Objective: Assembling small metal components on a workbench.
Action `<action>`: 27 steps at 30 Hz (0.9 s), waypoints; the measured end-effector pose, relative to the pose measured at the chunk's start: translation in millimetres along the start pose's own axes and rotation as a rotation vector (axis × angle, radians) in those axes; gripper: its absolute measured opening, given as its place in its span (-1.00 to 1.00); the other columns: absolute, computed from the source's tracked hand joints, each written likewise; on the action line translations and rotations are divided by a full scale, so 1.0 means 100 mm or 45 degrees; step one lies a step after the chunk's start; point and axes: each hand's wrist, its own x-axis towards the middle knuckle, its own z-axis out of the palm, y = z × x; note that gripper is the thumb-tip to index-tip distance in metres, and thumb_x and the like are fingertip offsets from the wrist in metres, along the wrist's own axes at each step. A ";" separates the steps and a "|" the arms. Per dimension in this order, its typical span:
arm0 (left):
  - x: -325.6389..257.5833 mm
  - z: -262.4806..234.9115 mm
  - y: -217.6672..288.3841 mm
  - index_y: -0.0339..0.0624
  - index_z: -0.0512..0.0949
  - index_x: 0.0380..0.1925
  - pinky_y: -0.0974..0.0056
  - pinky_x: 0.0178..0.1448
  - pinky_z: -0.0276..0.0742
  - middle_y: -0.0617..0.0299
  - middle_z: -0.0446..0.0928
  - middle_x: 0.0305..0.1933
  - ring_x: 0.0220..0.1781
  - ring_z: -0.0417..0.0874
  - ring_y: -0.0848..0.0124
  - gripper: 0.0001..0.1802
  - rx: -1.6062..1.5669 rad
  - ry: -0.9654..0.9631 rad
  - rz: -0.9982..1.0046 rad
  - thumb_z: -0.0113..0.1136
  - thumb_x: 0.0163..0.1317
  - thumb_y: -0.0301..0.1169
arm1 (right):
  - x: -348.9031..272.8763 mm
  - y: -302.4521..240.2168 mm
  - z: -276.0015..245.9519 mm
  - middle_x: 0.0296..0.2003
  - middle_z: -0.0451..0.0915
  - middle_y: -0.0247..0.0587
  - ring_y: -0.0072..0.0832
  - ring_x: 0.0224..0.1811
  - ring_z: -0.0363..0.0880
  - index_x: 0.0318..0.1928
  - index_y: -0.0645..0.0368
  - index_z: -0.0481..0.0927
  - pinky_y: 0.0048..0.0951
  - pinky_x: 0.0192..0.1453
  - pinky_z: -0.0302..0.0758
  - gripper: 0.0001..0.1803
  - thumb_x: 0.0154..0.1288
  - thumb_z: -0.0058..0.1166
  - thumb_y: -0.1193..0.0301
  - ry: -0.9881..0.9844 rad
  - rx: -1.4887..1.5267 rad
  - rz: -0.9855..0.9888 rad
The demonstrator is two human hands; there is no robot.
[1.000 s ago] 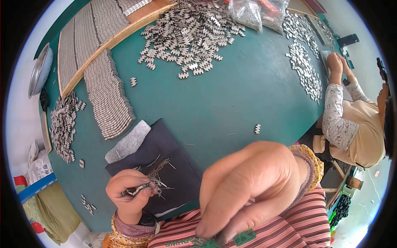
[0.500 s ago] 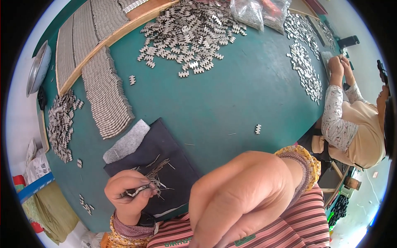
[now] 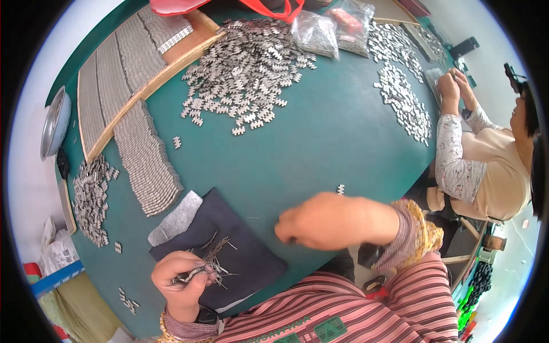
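My left hand [image 3: 182, 281] is closed in a pinch around a small metal piece [image 3: 189, 275] over a folded dark cloth [image 3: 260, 260]. Against its fingertips lies a loose heap of thin metal pins [image 3: 219, 257] on that cloth. My right hand [image 3: 326, 220] hovers over the green table right of the cloth, blurred, with its fingers curled together. Whatever it may hold is hidden. Just beyond it lies a single toothed metal piece [image 3: 341, 189]. A grey felt strip [image 3: 176, 218] with a pin on it rests at the cloth's far left corner.
Toothed metal pieces form a large pile [image 3: 240, 74] at the back and a smaller pile [image 3: 90, 200] at left. Stacked rows [image 3: 147, 163] stand beside a wooden-edged tray [image 3: 154, 67]. Clear bags [image 3: 314, 35] lie farther back. A co-worker [image 3: 474, 154] sits at right.
My right hand has moved away from close in front of me to a spot over the table. My left hand keeps its pinch. The view has shifted, bringing red straps in at the top.
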 end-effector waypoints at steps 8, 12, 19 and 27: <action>-0.02 -0.02 -0.08 -0.38 0.54 -0.40 0.39 -0.52 0.57 0.03 0.55 -0.50 -0.59 0.61 0.41 -0.81 0.027 0.062 0.062 0.35 0.07 -0.49 | -0.08 0.34 -0.50 -0.23 0.50 -0.09 -0.08 -0.28 0.56 -0.17 0.16 0.56 -0.19 -0.19 0.52 -0.80 0.16 0.10 0.54 1.218 0.051 0.125; -0.02 -0.01 -0.02 -0.39 0.53 -0.40 0.38 -0.53 0.57 0.03 0.55 -0.49 -0.57 0.61 0.41 -0.82 0.016 0.029 0.058 0.34 0.08 -0.52 | -0.55 0.44 -0.36 -0.17 0.49 -0.08 -0.10 -0.13 0.54 -0.06 0.17 0.57 -0.20 -0.06 0.50 -0.70 0.14 0.16 0.51 1.148 -0.250 0.491; -0.03 -0.04 -0.08 -0.38 0.48 -0.35 0.44 -0.60 0.48 0.02 0.47 -0.39 -0.59 0.54 0.42 -0.81 0.055 -0.035 0.077 0.27 0.14 -0.49 | -0.62 0.09 0.50 0.30 0.27 0.08 -0.01 0.37 0.22 0.31 0.23 0.33 -0.08 0.42 0.20 -0.28 0.14 0.22 0.29 0.891 -0.576 0.651; -0.03 -0.01 -0.03 -0.38 0.53 -0.40 0.39 -0.54 0.56 0.04 0.54 -0.50 -0.60 0.60 0.41 -0.76 0.030 0.076 -0.001 0.37 0.06 -0.44 | -0.72 0.03 0.62 0.26 0.35 -0.04 -0.08 0.28 0.36 0.23 0.28 0.42 -0.21 0.33 0.37 -0.36 0.04 0.05 0.51 0.724 -0.691 0.433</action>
